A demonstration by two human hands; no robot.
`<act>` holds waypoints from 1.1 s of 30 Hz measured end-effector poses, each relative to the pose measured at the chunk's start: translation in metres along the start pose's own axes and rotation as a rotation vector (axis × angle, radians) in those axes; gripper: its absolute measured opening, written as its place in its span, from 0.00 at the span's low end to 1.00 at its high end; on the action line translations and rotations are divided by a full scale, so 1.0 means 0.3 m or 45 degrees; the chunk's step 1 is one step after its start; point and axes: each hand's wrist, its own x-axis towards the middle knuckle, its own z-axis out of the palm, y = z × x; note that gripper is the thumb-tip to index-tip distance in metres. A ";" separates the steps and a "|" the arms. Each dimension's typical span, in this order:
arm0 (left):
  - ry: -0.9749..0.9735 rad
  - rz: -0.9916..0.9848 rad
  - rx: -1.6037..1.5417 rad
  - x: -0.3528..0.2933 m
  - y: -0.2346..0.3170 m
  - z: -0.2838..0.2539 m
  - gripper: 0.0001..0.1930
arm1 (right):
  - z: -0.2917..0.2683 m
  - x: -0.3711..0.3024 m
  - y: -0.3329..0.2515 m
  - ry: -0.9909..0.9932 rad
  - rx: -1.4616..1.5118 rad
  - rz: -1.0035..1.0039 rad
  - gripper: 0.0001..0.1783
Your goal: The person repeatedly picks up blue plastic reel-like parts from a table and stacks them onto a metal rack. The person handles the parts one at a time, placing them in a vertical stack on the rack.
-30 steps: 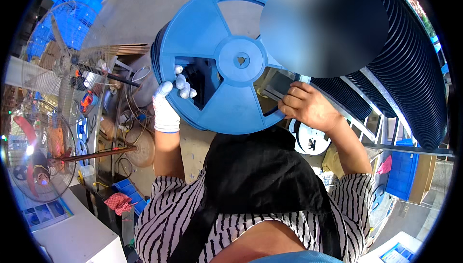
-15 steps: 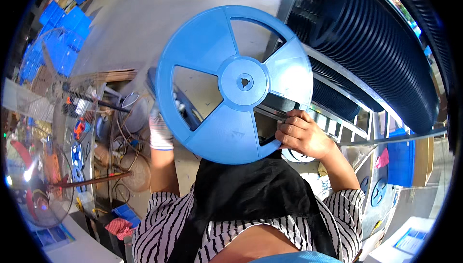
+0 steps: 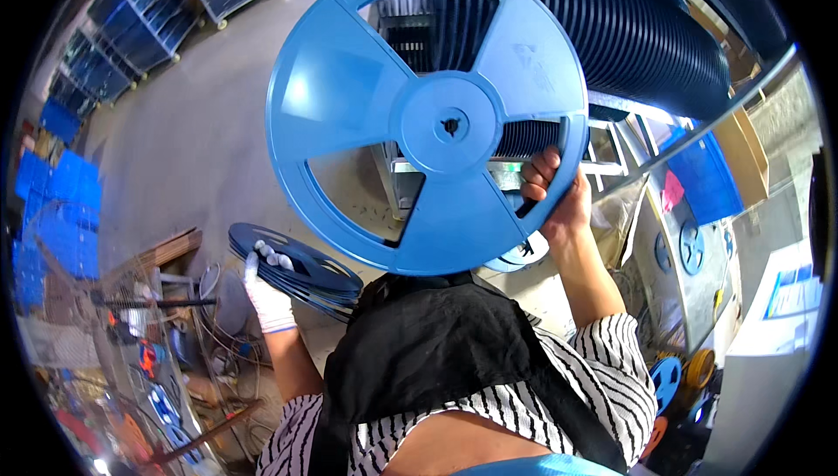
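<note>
A large light-blue plastic reel point(image 3: 345, 70) with a small hub hole and three wedge-shaped openings fills the upper middle. My bare right hand point(image 3: 563, 192) grips its rim at the lower right, fingers curled through an opening. Lower left of it, my left hand point(image 3: 271, 288) wears a white glove and is closed on a stack of darker blue reels point(image 3: 305, 265), held tilted at my side. The stack's right end lies close to my black apron point(image 3: 410, 345). Part of the gloved hand is hidden by the stack.
Behind the large reel, a metal rack carries long rows of closely packed dark discs point(image 3: 628, 40). A blue bin point(image 3: 707, 184) and a cardboard box stand at right. Blue crates point(image 3: 74, 205), wheeled carts point(image 3: 144, 9) and a cluttered machine area with a fan are at left.
The large reel has risen in the view and turned slightly. The stack in my left hand, mostly hidden behind it before, now shows fully at lower left. My view has shifted.
</note>
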 end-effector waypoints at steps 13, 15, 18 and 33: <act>-0.019 -0.038 0.089 0.019 -0.024 0.009 0.11 | -0.089 0.049 -0.058 0.013 -0.142 -0.253 0.19; -0.030 -0.033 0.095 0.020 -0.019 -0.004 0.11 | -0.119 0.054 -0.074 -0.040 -0.170 -0.315 0.18; 0.004 -0.042 0.075 0.023 -0.010 -0.009 0.11 | -0.114 0.059 -0.090 0.000 -0.082 -0.362 0.15; 0.191 -0.020 0.166 0.102 -0.034 -0.037 0.11 | 0.017 0.101 0.040 -0.210 -0.847 -1.036 0.25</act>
